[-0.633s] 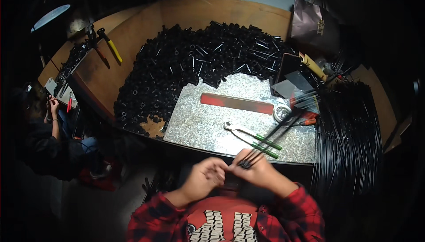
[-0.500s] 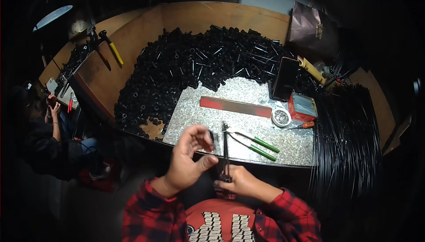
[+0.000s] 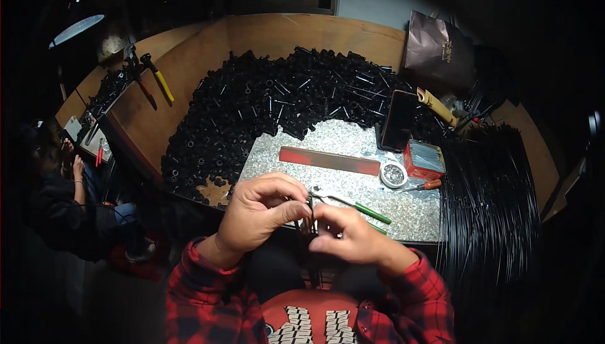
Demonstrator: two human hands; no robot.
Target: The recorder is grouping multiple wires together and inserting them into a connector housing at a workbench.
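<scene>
Close in front of my chest, my left hand (image 3: 259, 213) and my right hand (image 3: 348, 233) meet at the table's near edge. Thumb and fingers of the left pinch the upper end of a bundle of thin dark rods (image 3: 309, 221). The right hand's curled fingers touch the same rods from the other side; what exactly they grip is partly hidden. Just beyond them, green-handled pliers (image 3: 372, 212) lie on the speckled tabletop (image 3: 265, 155), partly covered by the right hand.
A large heap of black tubular parts (image 3: 239, 104) fills the back and left. A red-brown bar (image 3: 328, 160), white dish (image 3: 394, 174), red box (image 3: 424, 160), screwdriver (image 3: 431, 184) and dark phone (image 3: 399, 119) lie around. Long black rods (image 3: 491, 205) hang at right. Another person (image 3: 69, 218) sits left.
My right hand has risen from lower on the rods to their upper part. The left hand has closed from a loose, spread pose into a pinch at the rods' top.
</scene>
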